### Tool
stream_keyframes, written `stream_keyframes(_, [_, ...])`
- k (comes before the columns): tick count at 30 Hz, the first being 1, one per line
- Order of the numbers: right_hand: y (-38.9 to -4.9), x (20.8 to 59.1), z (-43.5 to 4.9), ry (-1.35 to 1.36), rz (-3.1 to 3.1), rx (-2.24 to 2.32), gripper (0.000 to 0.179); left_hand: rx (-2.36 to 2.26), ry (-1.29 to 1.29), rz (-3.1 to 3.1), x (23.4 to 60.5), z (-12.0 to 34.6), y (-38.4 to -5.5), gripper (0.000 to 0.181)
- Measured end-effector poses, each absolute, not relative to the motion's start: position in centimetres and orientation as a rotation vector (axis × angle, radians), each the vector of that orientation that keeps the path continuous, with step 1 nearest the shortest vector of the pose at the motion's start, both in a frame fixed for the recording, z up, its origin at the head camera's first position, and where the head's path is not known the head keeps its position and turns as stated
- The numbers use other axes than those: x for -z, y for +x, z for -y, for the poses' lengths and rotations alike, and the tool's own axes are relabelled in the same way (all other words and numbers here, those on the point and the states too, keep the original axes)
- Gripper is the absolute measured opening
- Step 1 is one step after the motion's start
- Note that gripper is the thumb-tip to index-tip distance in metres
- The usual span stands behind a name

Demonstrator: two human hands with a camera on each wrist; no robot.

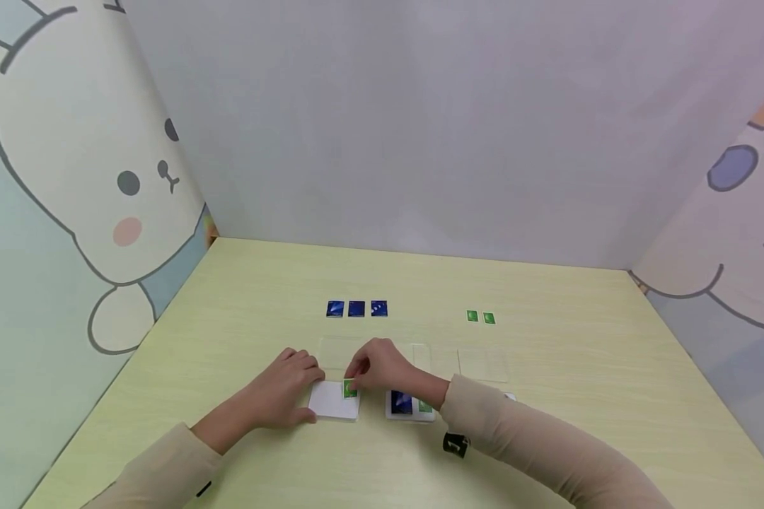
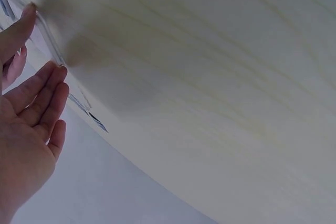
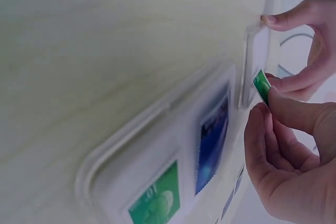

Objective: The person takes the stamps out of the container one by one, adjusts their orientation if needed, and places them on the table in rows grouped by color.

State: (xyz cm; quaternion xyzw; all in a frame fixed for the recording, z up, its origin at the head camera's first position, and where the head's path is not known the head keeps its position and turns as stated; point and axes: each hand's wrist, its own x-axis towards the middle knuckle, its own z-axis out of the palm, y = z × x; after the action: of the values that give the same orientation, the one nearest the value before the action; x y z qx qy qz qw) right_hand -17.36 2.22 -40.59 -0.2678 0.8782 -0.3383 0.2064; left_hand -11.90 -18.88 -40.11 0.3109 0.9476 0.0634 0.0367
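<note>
My right hand (image 1: 382, 364) pinches a small green stamp (image 3: 261, 86) between thumb and fingertips, over the right end of a white card in a clear case (image 1: 333, 401). Across that case, my left hand (image 1: 286, 389) grips its edges, thumb on the near side and fingers on the far side. In the left wrist view the thumb and fingertips meet the case's rim (image 2: 48, 38). Just right of it lies a second clear case (image 3: 157, 114), whose white card bears a blue stamp (image 3: 212, 148) and a green one (image 3: 157, 198); my right forearm passes partly over it in the head view.
Farther back on the pale wooden table (image 1: 261, 283) lie three blue stamps (image 1: 356, 309) in a row and two green stamps (image 1: 480, 317) to their right. Flat transparent pieces (image 1: 482, 364) lie behind the cases. A grey cloth wall (image 1: 420, 141) stands at the back.
</note>
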Motion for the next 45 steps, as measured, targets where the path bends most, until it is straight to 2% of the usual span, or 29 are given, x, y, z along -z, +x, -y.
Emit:
stream_keyframes(16, [-18.9, 40.3, -2.2, -0.484, -2.252, 0.934, 0.007, -0.191, 0.919, -2.883, 39.9, 18.8, -11.9, 0.053])
stream_keyframes(45, [-19.3, 39.5, -2.9, -0.449, -2.173, 0.944, 0.009, -0.182, 0.924, -2.904, 40.1, 18.8, -11.9, 0.054])
